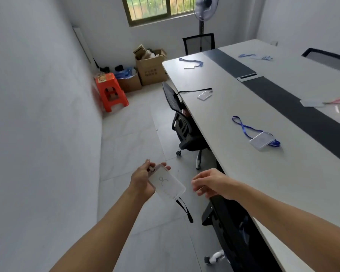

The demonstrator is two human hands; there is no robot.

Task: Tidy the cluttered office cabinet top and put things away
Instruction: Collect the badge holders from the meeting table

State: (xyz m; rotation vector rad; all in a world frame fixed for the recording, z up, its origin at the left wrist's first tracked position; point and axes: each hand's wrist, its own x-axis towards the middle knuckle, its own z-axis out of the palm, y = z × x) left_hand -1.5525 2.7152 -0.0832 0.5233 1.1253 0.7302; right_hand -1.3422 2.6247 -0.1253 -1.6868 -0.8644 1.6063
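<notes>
My left hand (140,179) grips a clear badge holder (166,183) at its clip end, over the floor just off the bench's (243,169) long edge. Its black strap (185,210) hangs below. My right hand (212,183) is beside the holder, not touching it, with fingers loosely curled and holding nothing. Along that bench edge lie a blue-lanyard badge (260,141), a black-lanyard badge (204,95), and, near the far corner, a second blue-lanyard badge (189,64).
</notes>
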